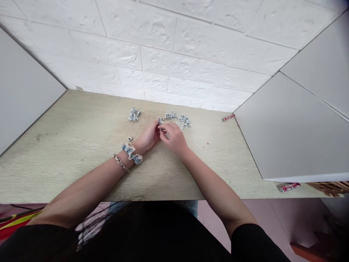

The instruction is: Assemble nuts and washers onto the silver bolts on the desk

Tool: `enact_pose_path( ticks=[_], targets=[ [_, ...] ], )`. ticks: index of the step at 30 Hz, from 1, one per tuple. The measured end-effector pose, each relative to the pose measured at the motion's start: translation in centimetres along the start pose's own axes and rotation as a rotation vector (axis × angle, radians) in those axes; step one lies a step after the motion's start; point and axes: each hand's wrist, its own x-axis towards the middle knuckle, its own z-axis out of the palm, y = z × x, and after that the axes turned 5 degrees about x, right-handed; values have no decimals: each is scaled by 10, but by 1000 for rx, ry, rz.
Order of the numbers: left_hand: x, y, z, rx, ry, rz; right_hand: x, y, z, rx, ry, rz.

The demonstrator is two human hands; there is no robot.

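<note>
Over the middle of the wooden tabletop, my left hand is closed around a silver bolt, whose end shows above the fingers. My right hand meets it from the right, thumb and fingertips pinched at the bolt's lower part. Whatever small piece those fingertips grip is too hidden to name. Just behind the right hand lies a loose spread of bolts, nuts and washers. A smaller cluster of bolts sits to the left, beyond the left hand. One single nut rests beside the left wrist.
A white brick-patterned wall closes off the back of the tabletop. White panels stand at left and right. One red battery lies by the right panel, another battery near the front edge, beside brown woven material.
</note>
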Motion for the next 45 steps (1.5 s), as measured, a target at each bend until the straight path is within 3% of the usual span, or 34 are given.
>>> enact_pose_path(
  ticks=[4, 17, 45],
  targets=[
    [0, -2, -1, 87, -25, 65, 1, 2, -2, 2, 50, -4],
    [1, -4, -3, 227, 24, 77, 1, 4, -4, -57, 134, -17],
    [10, -7, -12, 395, -24, 118, 0, 5, -3, -41, 150, 42]
  ],
)
